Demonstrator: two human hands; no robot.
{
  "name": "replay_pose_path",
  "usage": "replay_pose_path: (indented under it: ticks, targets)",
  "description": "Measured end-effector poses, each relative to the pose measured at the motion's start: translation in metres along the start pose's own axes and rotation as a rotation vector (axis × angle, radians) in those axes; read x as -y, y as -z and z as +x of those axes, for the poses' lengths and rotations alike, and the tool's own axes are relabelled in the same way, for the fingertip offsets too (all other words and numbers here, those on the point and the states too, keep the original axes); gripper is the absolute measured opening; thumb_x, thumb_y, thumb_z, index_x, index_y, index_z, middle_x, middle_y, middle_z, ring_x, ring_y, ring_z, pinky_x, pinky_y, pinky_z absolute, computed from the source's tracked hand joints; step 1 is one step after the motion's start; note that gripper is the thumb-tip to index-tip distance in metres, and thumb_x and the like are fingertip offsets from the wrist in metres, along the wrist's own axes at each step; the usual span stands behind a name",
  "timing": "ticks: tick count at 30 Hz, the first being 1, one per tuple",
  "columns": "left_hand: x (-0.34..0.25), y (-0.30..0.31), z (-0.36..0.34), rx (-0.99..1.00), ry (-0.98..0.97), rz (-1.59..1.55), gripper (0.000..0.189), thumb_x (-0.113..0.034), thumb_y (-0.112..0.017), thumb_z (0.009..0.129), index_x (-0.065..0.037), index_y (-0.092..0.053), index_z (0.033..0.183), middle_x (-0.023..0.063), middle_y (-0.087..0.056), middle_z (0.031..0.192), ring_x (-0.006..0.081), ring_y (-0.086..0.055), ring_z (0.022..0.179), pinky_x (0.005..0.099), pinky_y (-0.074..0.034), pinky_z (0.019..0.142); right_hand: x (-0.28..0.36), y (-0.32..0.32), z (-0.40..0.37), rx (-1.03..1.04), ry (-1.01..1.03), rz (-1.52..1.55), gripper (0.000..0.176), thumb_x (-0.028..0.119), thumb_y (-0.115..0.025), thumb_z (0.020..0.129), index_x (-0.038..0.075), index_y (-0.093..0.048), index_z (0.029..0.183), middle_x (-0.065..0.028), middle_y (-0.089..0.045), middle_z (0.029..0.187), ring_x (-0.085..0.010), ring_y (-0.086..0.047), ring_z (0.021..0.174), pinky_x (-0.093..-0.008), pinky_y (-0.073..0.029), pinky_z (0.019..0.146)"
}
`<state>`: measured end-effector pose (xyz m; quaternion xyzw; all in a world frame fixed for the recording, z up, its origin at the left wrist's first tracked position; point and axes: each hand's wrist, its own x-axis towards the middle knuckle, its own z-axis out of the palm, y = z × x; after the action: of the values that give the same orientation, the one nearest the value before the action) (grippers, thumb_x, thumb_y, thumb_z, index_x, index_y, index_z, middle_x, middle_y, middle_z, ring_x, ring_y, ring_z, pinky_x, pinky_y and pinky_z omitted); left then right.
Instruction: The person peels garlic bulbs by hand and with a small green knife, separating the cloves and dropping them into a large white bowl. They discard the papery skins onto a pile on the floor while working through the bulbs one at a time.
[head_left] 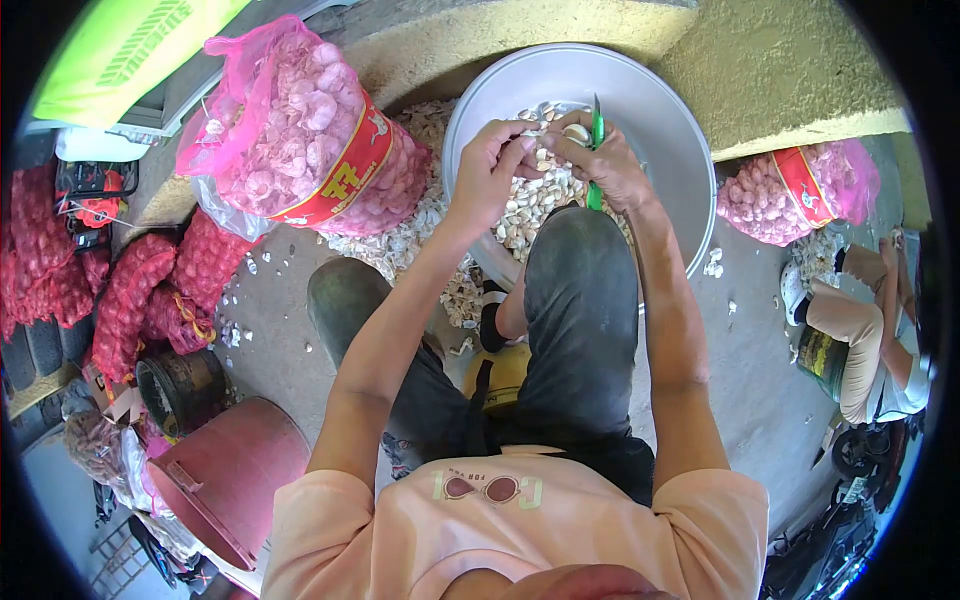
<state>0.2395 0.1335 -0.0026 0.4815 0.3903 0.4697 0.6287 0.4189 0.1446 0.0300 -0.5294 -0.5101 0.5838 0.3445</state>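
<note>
Over a wide grey basin [690, 170], both my hands are close together at chest-forward reach. My left hand [490, 175] is closed, its thumb and fingertips pinching a small pale garlic clove [533, 134]. My right hand [615, 172] is wrapped round a green-handled knife [597, 125], its blade pointing away from me. A larger whitish garlic piece [576, 132] shows at the right thumb and forefinger; its hold is partly hidden. Many loose garlic cloves [520, 215] lie in the basin below my hands.
A pink mesh sack of garlic [300, 130] stands left of the basin, another sack [770, 200] right. Garlic skins [440, 260] litter the floor. Red mesh sacks [130, 290] and a red tub [240, 470] are at left. Another person's leg [845, 320] shows at right.
</note>
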Motion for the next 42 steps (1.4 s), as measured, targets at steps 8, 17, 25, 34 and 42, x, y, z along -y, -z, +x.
replay_pose_path:
  ticks: [8,17,25,34,42]
  targets:
    - [-0.007,0.002,-0.001,-0.058,-0.008,-0.016,0.025,-0.014,-0.053,0.097,0.002,-0.060,0.114,0.0079,-0.064,0.095,0.0129,-0.065,0.075,0.0253,-0.055,0.069,0.014,-0.006,-0.005,-0.019,0.008,-0.031,0.027,0.027,-0.072,0.084,0.005,-0.068,0.098,-0.0005,-0.059,0.068,-0.0060,-0.049,0.060,-0.0227,-0.037,0.052]
    - [-0.015,0.007,-0.001,0.007,0.117,-0.106,0.020,-0.021,-0.056,0.096,-0.002,-0.060,0.103,0.0005,-0.057,0.076,0.0071,-0.056,0.067,0.0224,-0.050,0.062,0.001,-0.008,0.000,-0.070,0.287,-0.345,0.030,0.035,-0.070,0.086,0.007,-0.070,0.098,-0.0073,-0.064,0.072,-0.0138,-0.058,0.067,-0.0319,-0.047,0.063]
    - [-0.015,0.022,-0.001,0.116,0.295,-0.191,0.020,-0.022,-0.058,0.096,-0.003,-0.061,0.102,-0.0029,-0.054,0.073,0.0038,-0.050,0.064,0.0185,-0.040,0.057,0.002,-0.007,-0.001,0.041,0.281,-0.417,0.022,0.027,-0.067,0.089,0.005,-0.070,0.096,-0.0054,-0.060,0.068,-0.0101,-0.053,0.063,-0.0290,-0.044,0.058]
    - [-0.021,0.027,0.000,0.187,0.347,-0.286,0.019,-0.019,-0.060,0.094,-0.003,-0.062,0.103,-0.0053,-0.053,0.075,0.0032,-0.050,0.066,0.0174,-0.043,0.062,0.004,-0.002,-0.001,0.108,0.143,-0.158,0.023,0.024,-0.064,0.091,0.003,-0.069,0.092,-0.0043,-0.063,0.070,-0.0085,-0.054,0.061,-0.0260,-0.046,0.056]
    - [0.019,0.024,-0.002,0.038,0.367,-0.014,0.021,-0.020,-0.061,0.093,-0.001,-0.061,0.103,-0.0010,-0.057,0.081,0.0063,-0.056,0.067,0.0205,-0.050,0.061,0.019,-0.003,0.016,0.010,0.102,-0.311,0.027,0.032,-0.065,0.088,0.005,-0.071,0.093,-0.0062,-0.064,0.069,-0.0119,-0.057,0.061,-0.0325,-0.048,0.057]
